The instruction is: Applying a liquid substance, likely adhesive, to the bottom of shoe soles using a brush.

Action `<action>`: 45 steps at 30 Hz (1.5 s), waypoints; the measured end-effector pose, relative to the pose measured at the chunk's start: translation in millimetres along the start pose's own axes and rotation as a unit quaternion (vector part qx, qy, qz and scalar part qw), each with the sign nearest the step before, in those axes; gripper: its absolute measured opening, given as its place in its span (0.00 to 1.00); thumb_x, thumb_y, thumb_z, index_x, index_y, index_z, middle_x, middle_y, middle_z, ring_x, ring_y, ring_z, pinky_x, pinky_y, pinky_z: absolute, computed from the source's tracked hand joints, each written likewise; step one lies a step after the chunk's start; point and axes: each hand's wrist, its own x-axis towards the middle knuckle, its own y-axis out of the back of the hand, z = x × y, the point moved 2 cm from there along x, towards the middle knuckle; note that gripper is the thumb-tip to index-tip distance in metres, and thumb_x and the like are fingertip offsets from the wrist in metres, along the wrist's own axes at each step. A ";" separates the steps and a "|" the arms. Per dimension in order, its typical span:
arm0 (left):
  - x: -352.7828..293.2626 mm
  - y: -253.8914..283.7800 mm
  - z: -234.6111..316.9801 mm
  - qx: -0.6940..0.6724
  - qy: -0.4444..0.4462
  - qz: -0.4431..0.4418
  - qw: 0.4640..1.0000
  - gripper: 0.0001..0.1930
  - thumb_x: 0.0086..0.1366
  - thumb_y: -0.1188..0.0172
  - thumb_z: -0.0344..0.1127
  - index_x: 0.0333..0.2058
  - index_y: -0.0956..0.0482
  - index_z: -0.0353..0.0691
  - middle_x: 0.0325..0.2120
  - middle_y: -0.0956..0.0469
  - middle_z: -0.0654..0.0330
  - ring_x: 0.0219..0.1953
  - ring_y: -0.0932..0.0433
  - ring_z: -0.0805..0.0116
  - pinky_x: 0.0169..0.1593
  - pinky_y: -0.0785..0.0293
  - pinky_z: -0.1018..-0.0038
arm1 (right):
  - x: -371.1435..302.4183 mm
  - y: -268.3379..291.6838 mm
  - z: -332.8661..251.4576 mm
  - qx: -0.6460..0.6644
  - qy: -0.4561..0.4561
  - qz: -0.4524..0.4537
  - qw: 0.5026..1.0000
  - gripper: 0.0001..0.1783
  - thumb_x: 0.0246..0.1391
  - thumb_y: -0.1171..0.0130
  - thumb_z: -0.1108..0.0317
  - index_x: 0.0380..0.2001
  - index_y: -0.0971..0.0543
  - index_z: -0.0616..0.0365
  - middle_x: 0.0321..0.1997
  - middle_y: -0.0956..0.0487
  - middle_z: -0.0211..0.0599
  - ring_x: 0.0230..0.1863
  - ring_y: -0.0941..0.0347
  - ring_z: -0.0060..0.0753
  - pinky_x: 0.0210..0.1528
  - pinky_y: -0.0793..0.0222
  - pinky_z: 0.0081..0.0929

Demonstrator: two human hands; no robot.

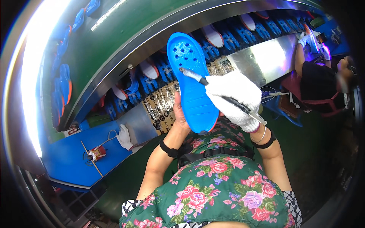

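A blue shoe sole (195, 98) stands lengthwise in front of me, its wet-looking inner face toward me and a cluster of round holes at its far end. My bare left hand (180, 114) grips its lower left edge, thumb in sight and most fingers hidden behind it. In a white knit glove, my right hand (235, 97) closes around a brush (194, 75) with a dark handle. The bristle end touches the sole just below the holes.
Behind the sole runs a line of blue racks (230, 40) carrying shoe parts. On the blue table (64, 159) at left lie a white glove (124, 137) and a small container (97, 153) with a stick across it. At right, a co-worker's gloved hand (303, 39) holds a sole under violet light.
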 end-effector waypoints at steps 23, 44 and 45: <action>-1.5 15.3 3.2 0.324 -0.067 0.231 0.915 0.55 0.58 0.46 0.77 0.71 0.48 0.41 0.69 0.39 0.50 0.69 0.38 0.48 0.70 0.41 0.47 | -8.9 -24.5 -5.0 0.015 -0.013 -0.026 0.999 0.18 0.45 0.32 0.73 0.43 0.14 0.55 0.44 0.14 0.43 0.43 0.18 0.45 0.45 0.24 0.37; 48.3 -6.7 26.6 0.183 -0.103 0.043 0.977 0.55 0.57 0.48 0.80 0.68 0.43 0.39 0.59 0.29 0.45 0.58 0.26 0.40 0.55 0.24 0.42 | -30.6 -29.5 8.4 0.122 -0.040 -0.014 0.992 0.10 0.46 0.29 0.74 0.36 0.13 0.54 0.43 0.14 0.40 0.40 0.17 0.41 0.45 0.23 0.35; 48.8 -9.8 24.9 0.149 -0.134 0.045 0.979 0.55 0.57 0.47 0.80 0.68 0.42 0.38 0.59 0.29 0.43 0.58 0.27 0.40 0.55 0.24 0.41 | -28.6 -25.6 9.6 0.191 -0.085 -0.019 0.978 0.10 0.46 0.29 0.74 0.35 0.13 0.54 0.42 0.14 0.40 0.40 0.17 0.41 0.44 0.23 0.34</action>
